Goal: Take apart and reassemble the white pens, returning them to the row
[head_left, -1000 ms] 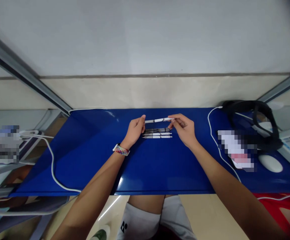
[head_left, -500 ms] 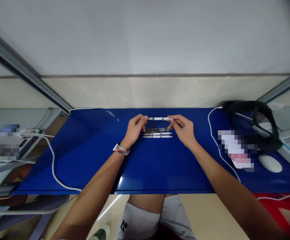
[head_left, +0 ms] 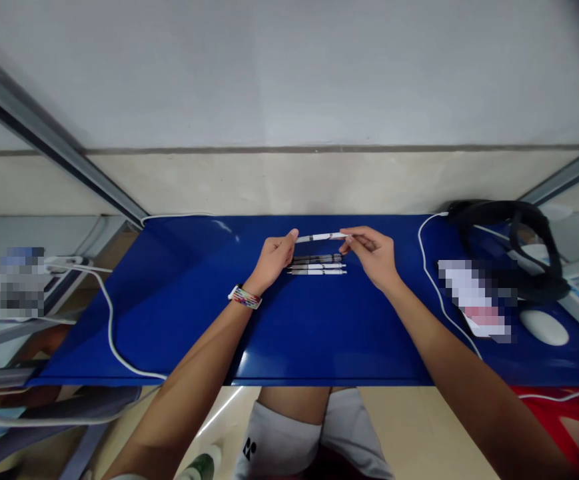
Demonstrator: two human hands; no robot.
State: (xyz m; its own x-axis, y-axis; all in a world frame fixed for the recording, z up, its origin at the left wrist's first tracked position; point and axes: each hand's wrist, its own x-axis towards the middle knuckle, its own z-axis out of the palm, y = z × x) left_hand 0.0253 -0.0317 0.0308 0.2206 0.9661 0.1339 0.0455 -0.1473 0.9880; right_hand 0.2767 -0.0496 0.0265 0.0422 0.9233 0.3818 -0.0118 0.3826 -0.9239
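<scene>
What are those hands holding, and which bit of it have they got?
A white-and-grey pen, held by both ends: the left hand grips its grey end, and the right hand pinches its white end.

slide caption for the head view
Both hands hold a white pen by its ends; more pens lie on the blue table.

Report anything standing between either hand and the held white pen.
Nothing visible does: the left hand and right hand hold the white pen directly, one at each end. The lying pens are nearer the person, out of the way.
</scene>
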